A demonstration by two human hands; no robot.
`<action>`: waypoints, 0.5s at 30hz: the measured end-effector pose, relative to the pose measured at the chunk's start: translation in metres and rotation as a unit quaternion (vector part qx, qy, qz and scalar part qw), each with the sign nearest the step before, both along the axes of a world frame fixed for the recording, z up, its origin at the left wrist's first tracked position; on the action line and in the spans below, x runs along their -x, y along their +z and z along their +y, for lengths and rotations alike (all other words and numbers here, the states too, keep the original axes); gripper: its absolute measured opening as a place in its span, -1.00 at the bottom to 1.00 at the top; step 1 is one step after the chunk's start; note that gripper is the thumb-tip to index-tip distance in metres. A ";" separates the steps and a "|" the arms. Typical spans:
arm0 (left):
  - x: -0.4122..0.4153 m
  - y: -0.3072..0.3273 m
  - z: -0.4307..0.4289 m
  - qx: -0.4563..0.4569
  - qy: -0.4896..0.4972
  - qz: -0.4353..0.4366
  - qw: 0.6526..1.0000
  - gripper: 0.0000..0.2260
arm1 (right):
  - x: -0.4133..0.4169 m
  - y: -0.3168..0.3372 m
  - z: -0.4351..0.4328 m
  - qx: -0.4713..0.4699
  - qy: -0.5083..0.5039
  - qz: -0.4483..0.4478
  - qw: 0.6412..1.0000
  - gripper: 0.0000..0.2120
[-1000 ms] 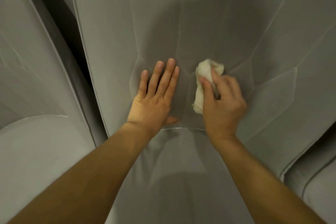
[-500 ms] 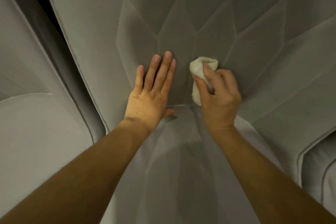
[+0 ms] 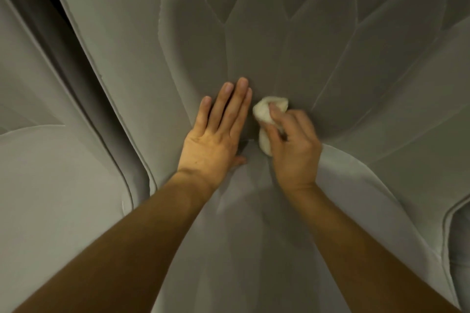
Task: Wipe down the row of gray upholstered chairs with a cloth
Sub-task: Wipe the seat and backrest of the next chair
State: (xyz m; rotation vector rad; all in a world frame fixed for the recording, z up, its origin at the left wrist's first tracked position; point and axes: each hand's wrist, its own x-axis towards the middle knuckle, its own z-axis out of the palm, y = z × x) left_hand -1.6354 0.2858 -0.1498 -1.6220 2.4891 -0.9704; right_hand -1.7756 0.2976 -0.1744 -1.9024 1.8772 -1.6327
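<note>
A gray upholstered chair (image 3: 330, 46) with faceted stitched panels fills the middle of the view. My left hand (image 3: 218, 132) lies flat on its backrest just above the crease where back meets seat, fingers together and pointing up. Right beside it, my right hand (image 3: 292, 147) grips a bunched white cloth (image 3: 267, 119) and presses it against the lower backrest. Part of the cloth is hidden under my fingers. The seat cushion (image 3: 343, 198) spreads out below both wrists.
A second gray chair (image 3: 50, 173) stands at the left, separated by a dark narrow gap (image 3: 76, 58). The edge of another gray chair (image 3: 457, 236) shows at the lower right.
The view has tilted so more of the upper backrest shows. Both hands keep their spot at the back-seat crease; the cloth has shifted slightly under my right hand.
</note>
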 end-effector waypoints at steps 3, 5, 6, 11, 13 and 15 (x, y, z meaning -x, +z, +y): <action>-0.001 -0.001 0.001 0.008 -0.018 0.007 1.000 0.35 | -0.002 -0.013 0.010 -0.064 0.027 -0.028 0.997 -0.81; -0.002 0.010 0.005 -0.001 -0.041 0.011 0.999 0.33 | -0.001 -0.001 0.017 -0.071 0.029 -0.051 0.996 -0.81; -0.004 0.013 0.006 0.006 -0.058 0.015 0.998 0.29 | 0.001 0.010 0.019 -0.056 0.016 -0.058 0.997 -0.80; 0.003 0.056 -0.009 0.080 -0.065 0.050 0.993 0.13 | 0.031 0.100 0.000 0.131 -0.091 -0.028 0.987 -0.81; 0.014 0.077 -0.021 0.103 -0.058 0.033 0.992 0.17 | 0.047 0.121 -0.012 0.164 -0.097 0.008 0.982 -0.81; 0.023 0.089 -0.028 0.118 -0.048 0.011 0.992 0.22 | 0.055 0.110 -0.013 0.129 -0.084 0.055 0.987 -0.81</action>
